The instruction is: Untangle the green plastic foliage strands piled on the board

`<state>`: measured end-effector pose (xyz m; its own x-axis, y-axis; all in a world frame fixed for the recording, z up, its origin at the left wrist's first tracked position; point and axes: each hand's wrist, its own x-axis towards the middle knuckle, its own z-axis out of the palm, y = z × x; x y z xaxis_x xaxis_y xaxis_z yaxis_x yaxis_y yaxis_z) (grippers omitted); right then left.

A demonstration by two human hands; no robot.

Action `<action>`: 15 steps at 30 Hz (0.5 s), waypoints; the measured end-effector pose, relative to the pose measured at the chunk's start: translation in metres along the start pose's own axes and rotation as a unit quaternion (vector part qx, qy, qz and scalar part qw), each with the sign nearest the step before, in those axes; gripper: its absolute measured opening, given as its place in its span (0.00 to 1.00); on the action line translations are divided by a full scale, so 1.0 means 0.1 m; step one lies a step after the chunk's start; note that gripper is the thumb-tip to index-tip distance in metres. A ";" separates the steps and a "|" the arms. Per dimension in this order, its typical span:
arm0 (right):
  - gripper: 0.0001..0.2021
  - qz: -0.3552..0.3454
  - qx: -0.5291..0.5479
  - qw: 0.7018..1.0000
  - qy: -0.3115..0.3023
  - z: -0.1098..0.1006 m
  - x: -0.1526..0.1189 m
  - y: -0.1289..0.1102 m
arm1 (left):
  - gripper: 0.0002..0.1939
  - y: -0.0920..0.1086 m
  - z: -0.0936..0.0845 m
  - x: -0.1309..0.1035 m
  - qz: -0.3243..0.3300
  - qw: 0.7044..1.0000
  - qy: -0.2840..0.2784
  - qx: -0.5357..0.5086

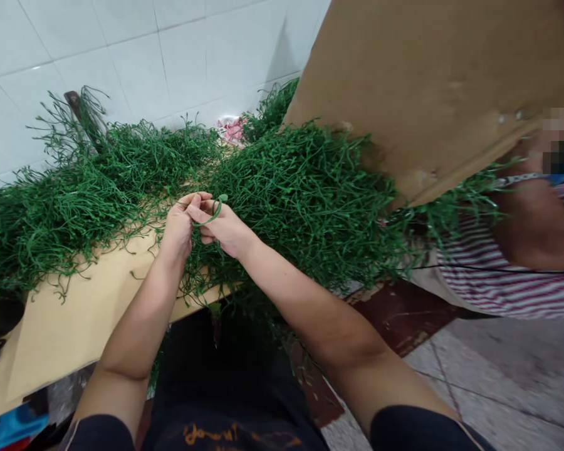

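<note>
Just in front of my body, my left hand [181, 222] and my right hand [223, 227] meet over the board [84, 313]. A thin green stem [215, 215] curves in a loop across the fingers of my right hand. The fingertips of my left hand are pinched together at the stem's end, touching my right hand. Heaped green stems [305, 200] with small buds lie beside and beyond my right hand. Another long pile of green stems [66, 207] spreads to the left.
A large brown cardboard sheet [418, 88] leans at the upper right. Next to it sits another person in a striped garment [493, 275], arm extended. White tiled wall [122, 56] stands behind. A pink and white item [232, 130] rests near the wall; something blue [14, 429] lies lower left.
</note>
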<state>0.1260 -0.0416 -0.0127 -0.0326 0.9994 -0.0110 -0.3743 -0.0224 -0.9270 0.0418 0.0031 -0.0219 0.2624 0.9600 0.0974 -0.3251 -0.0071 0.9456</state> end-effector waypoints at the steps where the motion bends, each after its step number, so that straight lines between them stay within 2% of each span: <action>1: 0.27 0.015 0.020 0.999 -0.024 0.00 0.00 0.01 | 0.07 0.01 0.00 -0.01 -0.011 1.000 -0.001 0.000; 3: 0.26 0.023 0.052 0.997 -0.060 -0.03 -0.01 0.02 | 0.07 0.05 -0.01 -0.03 -0.041 0.999 -0.022 -0.002; 7: 0.25 0.025 0.080 0.992 -0.090 -0.11 -0.01 0.03 | 0.07 0.21 -0.13 -0.06 -0.085 0.994 -0.066 -0.017; 11: 0.22 0.061 0.070 0.989 -0.113 -0.16 -0.03 0.04 | 0.09 0.32 -0.25 -0.05 -0.074 0.993 -0.085 -0.029; 15: 0.24 0.057 0.035 0.992 -0.107 -0.13 -0.04 0.06 | 0.16 0.31 -0.25 -0.05 -0.062 0.994 -0.079 -0.044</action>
<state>0.1361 -0.0449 -0.0232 -0.2720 0.9619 -0.0269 -0.4195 -0.1437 -0.8963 0.0082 0.0055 -0.0010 0.4434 0.8956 0.0356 -0.3581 0.1406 0.9231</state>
